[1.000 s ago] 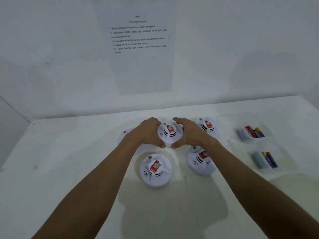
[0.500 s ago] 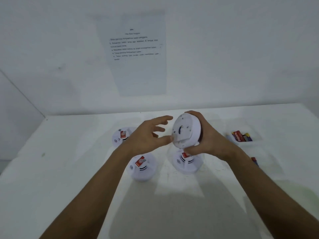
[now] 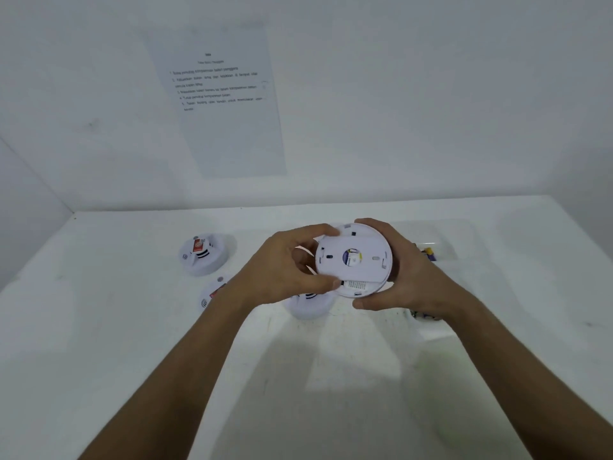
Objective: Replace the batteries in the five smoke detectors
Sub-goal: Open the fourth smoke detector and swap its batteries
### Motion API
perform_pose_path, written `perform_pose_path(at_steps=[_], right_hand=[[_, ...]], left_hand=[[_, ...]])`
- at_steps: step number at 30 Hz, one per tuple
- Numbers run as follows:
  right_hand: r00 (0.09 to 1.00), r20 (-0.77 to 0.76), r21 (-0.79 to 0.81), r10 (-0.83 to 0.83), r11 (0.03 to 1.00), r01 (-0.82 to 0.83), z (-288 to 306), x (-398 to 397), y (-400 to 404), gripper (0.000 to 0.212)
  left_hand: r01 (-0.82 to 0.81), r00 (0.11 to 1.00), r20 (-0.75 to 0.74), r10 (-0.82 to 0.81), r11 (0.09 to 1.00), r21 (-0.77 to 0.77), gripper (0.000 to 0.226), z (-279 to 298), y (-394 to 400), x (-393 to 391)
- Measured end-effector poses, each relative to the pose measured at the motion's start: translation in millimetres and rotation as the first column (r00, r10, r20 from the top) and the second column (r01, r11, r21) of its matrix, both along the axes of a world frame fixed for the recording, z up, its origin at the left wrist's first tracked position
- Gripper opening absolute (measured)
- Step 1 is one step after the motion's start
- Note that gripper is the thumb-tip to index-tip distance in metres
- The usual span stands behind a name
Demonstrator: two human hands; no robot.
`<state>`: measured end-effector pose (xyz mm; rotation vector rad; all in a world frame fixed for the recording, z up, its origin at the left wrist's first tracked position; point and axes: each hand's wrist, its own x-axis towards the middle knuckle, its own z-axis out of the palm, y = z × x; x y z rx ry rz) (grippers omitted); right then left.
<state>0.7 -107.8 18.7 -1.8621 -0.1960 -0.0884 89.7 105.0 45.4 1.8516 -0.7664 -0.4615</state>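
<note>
Our right hand (image 3: 403,277) was curled round the far and right edge of a white smoke detector (image 3: 353,258), thumb under its lower rim, holding it clear above the table (image 3: 99,327) with its flat back plate turned toward us. Our left hand (image 3: 285,270) gripped the same detector from the other side: the fingertips lay over its upper left edge and the thumb pressed at the lower left, just beside a small printed label on the back. The back showed a round sticker in the middle and a few slots and tabs around it. We could not tell whether the battery cover was open or closed.

Below the held unit, a second detector (image 3: 310,307) sat on the table, mostly hidden by our left hand and the raised one. A third detector (image 3: 212,293) lay just left of our left wrist, half covered by it, a red sticker showing. A fourth detector (image 3: 202,257) stood farther left and back, face up, with a red and white sticker on its raised centre.

To the right, behind our right hand, we saw part of a clear tray (image 3: 441,250) with batteries (image 3: 429,254) in it, yellow and dark ends showing. More batteries peeked out under our right wrist. On the wall behind hung a printed instruction sheet (image 3: 225,104), its text too blurred to read.
</note>
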Motion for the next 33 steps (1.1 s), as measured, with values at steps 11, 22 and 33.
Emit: perform_pose_path(at_steps=[11,22,33], right_hand=[[0.999,0.015,0.045,-0.032,0.998,0.032,-20,-19,-17,0.102],[0.996,0.054,-0.005,-0.065,0.998,0.065,-29,-21,-31,0.099],[0.996,-0.044,-0.07,-0.08,0.995,0.077,-34,-67,-91,0.104]], left_hand=[[-0.05,0.997,0.052,0.049,0.999,0.008,0.061,-8,-24,-27],[-0.177,0.896,0.416,0.154,0.984,0.017,0.057,-17,-38,-49],[-0.337,0.914,0.309,0.261,0.914,0.226,0.051,-75,-3,-86]])
